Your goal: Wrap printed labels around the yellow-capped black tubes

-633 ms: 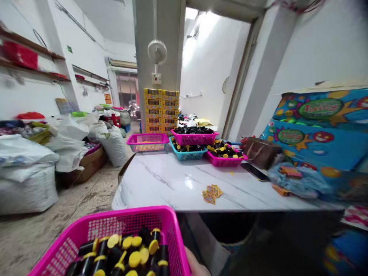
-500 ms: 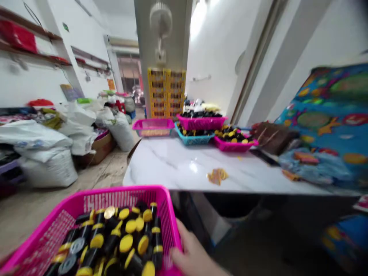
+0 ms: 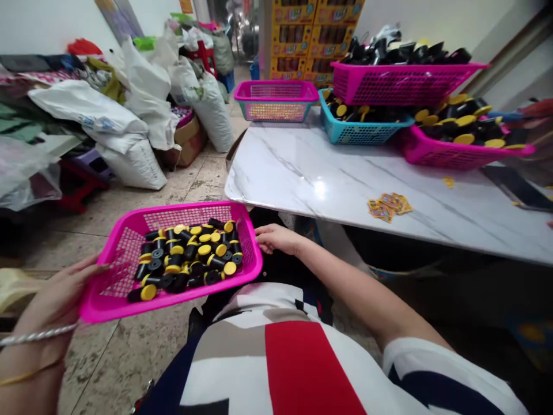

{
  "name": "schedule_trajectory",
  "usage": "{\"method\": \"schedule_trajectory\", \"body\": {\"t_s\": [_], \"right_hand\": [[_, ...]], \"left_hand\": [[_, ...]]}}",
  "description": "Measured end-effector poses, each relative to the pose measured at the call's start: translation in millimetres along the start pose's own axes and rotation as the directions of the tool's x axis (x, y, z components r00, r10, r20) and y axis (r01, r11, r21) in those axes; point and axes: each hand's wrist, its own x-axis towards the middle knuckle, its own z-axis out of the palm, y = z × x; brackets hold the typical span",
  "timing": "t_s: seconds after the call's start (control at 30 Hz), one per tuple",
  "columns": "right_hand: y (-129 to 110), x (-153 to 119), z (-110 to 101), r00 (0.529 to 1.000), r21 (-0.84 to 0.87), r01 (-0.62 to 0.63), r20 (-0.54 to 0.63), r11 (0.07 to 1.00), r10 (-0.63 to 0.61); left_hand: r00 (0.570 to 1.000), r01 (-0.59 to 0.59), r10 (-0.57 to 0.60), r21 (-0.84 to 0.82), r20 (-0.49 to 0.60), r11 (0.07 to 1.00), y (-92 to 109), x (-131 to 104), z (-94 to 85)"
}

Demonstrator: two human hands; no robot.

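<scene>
The pink basket [image 3: 173,301], clamped at opposite ends between the fingers of the left hand [image 3: 63,294] and right hand [image 3: 276,237], could tip and spill loose yellow-capped containers [image 3: 204,249] onto the floor [image 3: 97,351] beneath them if the right fingertips slip off its rim.

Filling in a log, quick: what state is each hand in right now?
Left hand: closed, holding the left end of the near pink basket.
Right hand: closed, fingers curled on that basket's right edge.
</scene>
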Motion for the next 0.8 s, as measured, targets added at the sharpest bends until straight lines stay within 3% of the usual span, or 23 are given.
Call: {"method": "schedule_trajectory", "body": {"t_s": [0.1, 0.27, 0.4, 0.47, 0.53, 0.57, 0.6, 0.63, 0.67, 0.7, 0.73, 0.77, 0.8], "right_hand": [[2.0, -41.2, -12.0, 0.99, -0.012, 0.027, -0.136, 1.0, -0.028], [3.6, -118.5, -18.1, 0.953, 0.001, 0.004, -0.304, 1.0, -0.004], [-9.0, -126.4, -16.5, 0.907, 0.068, 0.08, -0.419, 0.994, -0.044], [-13.8, -120.7, -8.0, 0.815, 0.008, 0.134, -0.57, 0.991, -0.105], [-13.5, -119.5, 9.2, 0.618, -0.201, 0.195, -0.734, 0.96, -0.279], [-11.1, -121.6, 20.1, 0.517, -0.36, 0.209, -0.748, 0.909, -0.416], [-7.3, -124.6, 31.3, 0.459, -0.53, 0.214, -0.687, 0.821, -0.563], [-2.3, -127.6, 41.7, 0.478, -0.679, 0.226, -0.547, 0.698, -0.687], [3.6, -129.3, 50.4, 0.558, -0.781, 0.253, -0.365, 0.571, -0.746], [10.2, -128.5, 56.8, 0.664, -0.836, 0.276, -0.19, 0.474, -0.723], [17.2, -124.5, 60.5, 0.783, -0.869, 0.262, -0.063, 0.419, -0.619], [24.4, -117.3, 61.7, 0.883, -0.897, 0.199, -0.011, 0.395, -0.47], [31.5, -107.3, 60.7, 0.947, -0.922, 0.093, -0.034, 0.376, -0.318]], "left_hand": [[0.975, 0.102, -0.072, -0.133, 0.209, 0.986, -14.6, 8.0, 32.4], [0.934, 0.051, 0.019, -0.188, 0.356, 0.981, -15.5, -9.2, 59.7], [0.926, 0.073, 0.006, -0.196, 0.378, 0.978, 2.3, 1.8, 72.4], [0.886, 0.158, -0.043, -0.213, 0.462, 0.964, 10.5, 16.6, 86.3], [0.866, 0.185, -0.048, -0.23, 0.497, 0.955, 16.2, 29.7, 105.9], [0.861, 0.184, -0.036, -0.244, 0.508, 0.952, 17.7, 34.0, 117.4], [0.858, 0.172, -0.012, -0.264, 0.513, 0.949, 18.4, 36.5, 129.6], [0.858, 0.153, 0.02, -0.292, 0.513, 0.944, 18.2, 37.4, 142.2], [0.856, 0.131, 0.057, -0.323, 0.513, 0.937, 17.0, 36.9, 154.6], [0.853, 0.107, 0.097, -0.353, 0.513, 0.929, 15.2, 35.6, 166.4], [0.847, 0.084, 0.138, -0.385, 0.514, 0.919, 12.7, 33.9, 176.9], [0.838, 0.065, 0.174, -0.411, 0.517, 0.909, 9.8, 32.2, 185.7], [0.829, 0.053, 0.2, -0.431, 0.522, 0.901, 6.5, 30.8, 192.5]]}}
